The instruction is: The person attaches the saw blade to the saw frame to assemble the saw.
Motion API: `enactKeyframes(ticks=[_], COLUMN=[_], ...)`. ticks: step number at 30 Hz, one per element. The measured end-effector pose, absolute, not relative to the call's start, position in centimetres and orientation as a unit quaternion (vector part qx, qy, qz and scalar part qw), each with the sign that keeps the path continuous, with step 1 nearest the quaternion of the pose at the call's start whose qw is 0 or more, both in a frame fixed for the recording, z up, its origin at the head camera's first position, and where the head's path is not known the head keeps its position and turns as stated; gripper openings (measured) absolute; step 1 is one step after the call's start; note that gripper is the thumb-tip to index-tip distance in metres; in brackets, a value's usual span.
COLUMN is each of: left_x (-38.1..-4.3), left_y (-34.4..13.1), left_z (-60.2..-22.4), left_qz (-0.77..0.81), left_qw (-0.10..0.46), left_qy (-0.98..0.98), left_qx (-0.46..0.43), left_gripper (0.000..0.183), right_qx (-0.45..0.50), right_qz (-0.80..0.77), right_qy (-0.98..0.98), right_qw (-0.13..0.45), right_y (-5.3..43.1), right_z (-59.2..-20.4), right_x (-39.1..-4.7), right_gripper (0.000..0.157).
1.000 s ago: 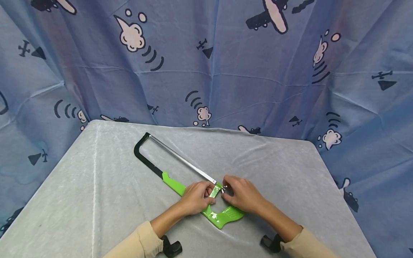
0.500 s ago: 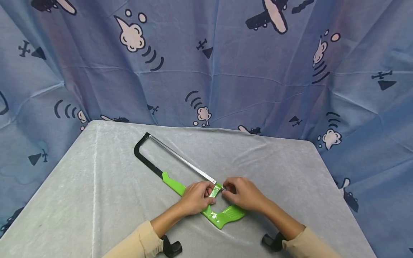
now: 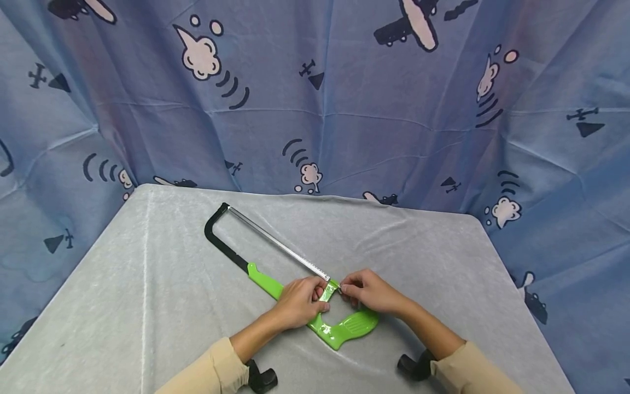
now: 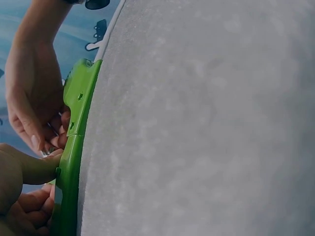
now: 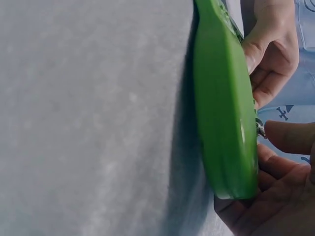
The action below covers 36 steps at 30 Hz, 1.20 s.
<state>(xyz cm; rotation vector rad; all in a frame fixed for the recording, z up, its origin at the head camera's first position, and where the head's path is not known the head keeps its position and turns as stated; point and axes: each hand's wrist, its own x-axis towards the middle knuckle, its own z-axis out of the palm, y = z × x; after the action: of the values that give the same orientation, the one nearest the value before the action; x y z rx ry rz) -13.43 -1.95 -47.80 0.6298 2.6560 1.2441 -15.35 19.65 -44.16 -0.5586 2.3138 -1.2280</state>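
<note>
A hacksaw (image 3: pixel 266 282) with a green handle, a black front bow and a silver blade (image 3: pixel 278 241) lies diagonally at mid-table in the head view. Its blade side faces away from me. My left hand (image 3: pixel 297 303) grips the green front bar of the handle, thumb on the near side. At the blade's handle end, my right hand (image 3: pixel 371 293) pinches a small metal wing nut (image 5: pixel 260 127) between thumb and fingers. Those fingers mostly cover the nut in the head view. The green grip (image 5: pixel 224 108) fills the middle of the right wrist view.
A grey cloth covers the table (image 3: pixel 433 246). Behind it hangs a blue patterned curtain (image 3: pixel 275 82). Black wrist-worn devices (image 3: pixel 263 379) sit below both forearms, near the beige sleeves.
The right fingers have closed in over the wing nut and turned, with a slight shift of the hand. The left hand and the hacksaw look still.
</note>
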Motion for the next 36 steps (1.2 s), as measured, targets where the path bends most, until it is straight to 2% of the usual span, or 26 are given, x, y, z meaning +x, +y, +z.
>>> enactKeyframes(ticks=[14,25,32,34,36], left_x=[-13.4,-13.54,-13.54,-13.54,-13.52], left_y=[-2.07,-1.97,-1.92,-1.96,-2.05], left_z=[-47.68,-47.81,-47.89,-47.9,-47.91], left_qz=[0.411,0.41,0.402,0.401,0.402], left_qw=[0.068,0.07,0.064,0.064,0.064], left_qy=[0.884,0.884,0.888,0.888,0.888], left_qx=[0.211,0.212,0.215,0.215,0.216], left_gripper=[0.026,0.025,0.025,0.025,0.025], right_qx=[-0.106,-0.106,-0.117,-0.138,-0.176], right_qz=[-0.535,-0.53,-0.508,-0.48,-0.428], right_qy=[0.781,0.777,0.803,0.83,0.869], right_qw=[0.304,0.324,0.289,0.247,0.177], right_y=[18.97,18.91,19.09,19.12,19.04], right_z=[-44.13,-44.22,-44.16,-44.21,-44.31], right_x=[-15.03,-14.93,-14.9,-14.83,-14.72], right_gripper=[0.025,0.028,0.025,0.02,0.013])
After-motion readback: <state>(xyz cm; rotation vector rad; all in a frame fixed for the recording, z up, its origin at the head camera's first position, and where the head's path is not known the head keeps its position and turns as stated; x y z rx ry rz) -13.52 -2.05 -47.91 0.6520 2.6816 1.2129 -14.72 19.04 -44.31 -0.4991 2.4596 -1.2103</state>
